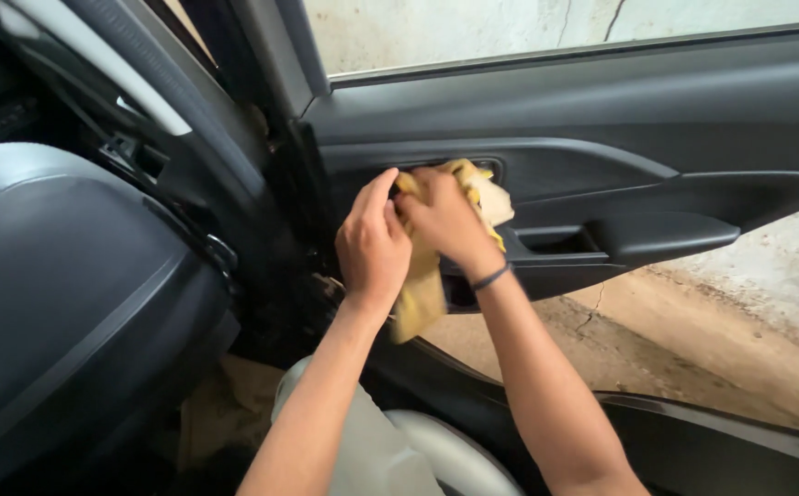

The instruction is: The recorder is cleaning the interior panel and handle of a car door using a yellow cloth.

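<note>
Head view, setting: the person sits inside a car beside the open door panel [602,129], dark grey, with pale concrete ground showing beyond it.
Cloth: a yellow cloth [422,285] is pressed against the panel at the recessed door handle area [496,170], one end hanging down below the hands.
Right hand: the right hand [445,220], a dark band at its wrist, has its grip closed around the upper cloth and holds it to the panel.
Left hand: the left hand [374,248] lies against the cloth from the side, fingers curled onto it; grip narrow.
Nearby: the armrest pull [666,234] lies just right of the hands; the dashboard [69,276] is well apart, left.
Progress: by my judgement, wiping is under way at the handle recess; nothing shows how much of the panel is done.
</note>
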